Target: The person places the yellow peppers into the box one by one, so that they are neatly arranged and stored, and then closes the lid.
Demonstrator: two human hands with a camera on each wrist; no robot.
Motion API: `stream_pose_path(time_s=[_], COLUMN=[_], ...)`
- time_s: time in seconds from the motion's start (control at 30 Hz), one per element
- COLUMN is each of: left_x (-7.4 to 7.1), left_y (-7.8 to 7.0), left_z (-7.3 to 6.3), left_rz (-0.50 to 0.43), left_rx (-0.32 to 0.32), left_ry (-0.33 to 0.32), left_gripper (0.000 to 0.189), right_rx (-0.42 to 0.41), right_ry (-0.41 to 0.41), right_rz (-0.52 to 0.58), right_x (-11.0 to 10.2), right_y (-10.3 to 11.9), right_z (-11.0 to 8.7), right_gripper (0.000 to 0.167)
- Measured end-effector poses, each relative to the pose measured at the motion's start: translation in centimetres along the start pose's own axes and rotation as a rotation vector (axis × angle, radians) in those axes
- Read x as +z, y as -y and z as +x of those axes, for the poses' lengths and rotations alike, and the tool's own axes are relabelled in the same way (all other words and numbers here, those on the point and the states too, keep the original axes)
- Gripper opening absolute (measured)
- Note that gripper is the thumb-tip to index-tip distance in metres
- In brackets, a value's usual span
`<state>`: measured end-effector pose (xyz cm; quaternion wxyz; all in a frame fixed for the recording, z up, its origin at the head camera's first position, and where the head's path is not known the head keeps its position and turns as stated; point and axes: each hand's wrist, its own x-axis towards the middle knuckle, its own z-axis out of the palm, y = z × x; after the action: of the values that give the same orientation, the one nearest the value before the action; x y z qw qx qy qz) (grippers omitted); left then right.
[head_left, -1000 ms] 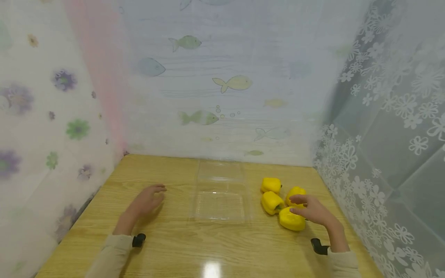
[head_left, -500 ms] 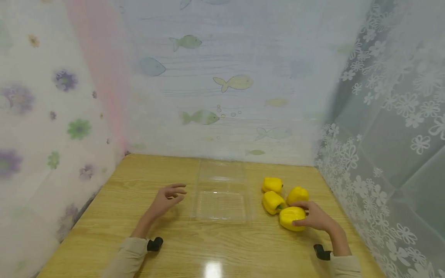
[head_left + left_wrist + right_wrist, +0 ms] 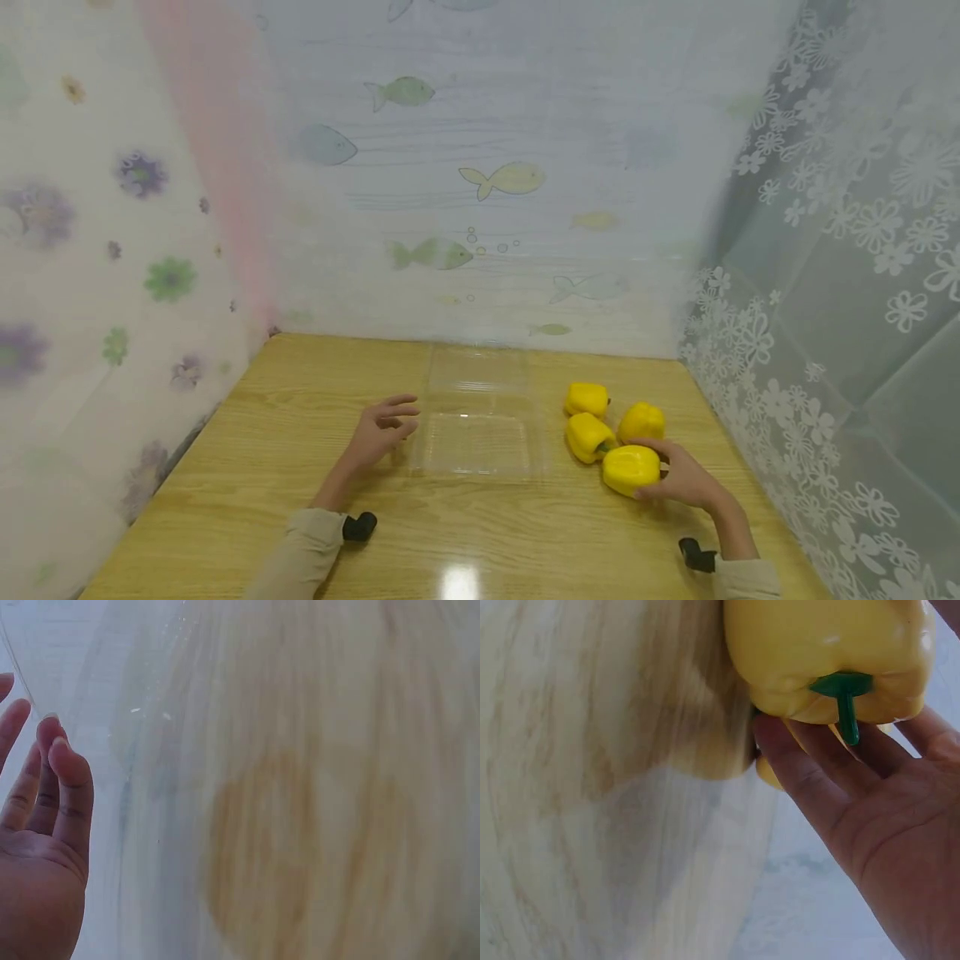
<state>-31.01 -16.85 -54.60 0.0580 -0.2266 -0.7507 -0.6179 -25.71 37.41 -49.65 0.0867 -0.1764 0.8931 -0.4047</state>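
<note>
My right hand (image 3: 682,477) holds the nearest yellow bell pepper (image 3: 630,471), fingers along its far side and thumb at its near side. In the right wrist view the pepper's green stem (image 3: 847,712) points toward the palm. Three more yellow peppers lie close by: one at the back (image 3: 587,399), one to the left (image 3: 588,437) and one on the right (image 3: 642,423). A clear plastic clamshell box (image 3: 476,446) lies mid-table with its lid (image 3: 477,371) folded back. My left hand (image 3: 378,432) is at the box's left edge, fingers loosely bent and holding nothing.
The wooden table (image 3: 465,533) is bordered at the back by a sheet with fish drawings (image 3: 480,183). Flower-patterned sheets hang along both sides. Each wrist carries a black camera mount, like the one (image 3: 360,527) on the left.
My left hand has moved right, up to the box's edge. My right hand has come down onto the nearest pepper and now holds it. The peppers and box have stayed in place.
</note>
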Motion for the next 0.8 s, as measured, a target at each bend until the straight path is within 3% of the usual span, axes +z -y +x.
stream_pose_path(time_s=[0.37, 0.8], left_x=[1.0, 1.9], left_y=[0.1, 0.9], left_z=[0.2, 0.1], left_rz=[-0.107, -0.206], left_rx=[0.028, 0.048], left_ry=[0.004, -0.008], left_gripper=[0.035, 0.034], right_rx=[0.009, -0.038], right_ry=[-0.068, -0.051], right_rz=[-0.016, 0.040], right_x=[0.3, 0.5], right_y=[-0.2, -0.7], right_z=[-0.2, -0.2], right_gripper=[0.080, 0.072])
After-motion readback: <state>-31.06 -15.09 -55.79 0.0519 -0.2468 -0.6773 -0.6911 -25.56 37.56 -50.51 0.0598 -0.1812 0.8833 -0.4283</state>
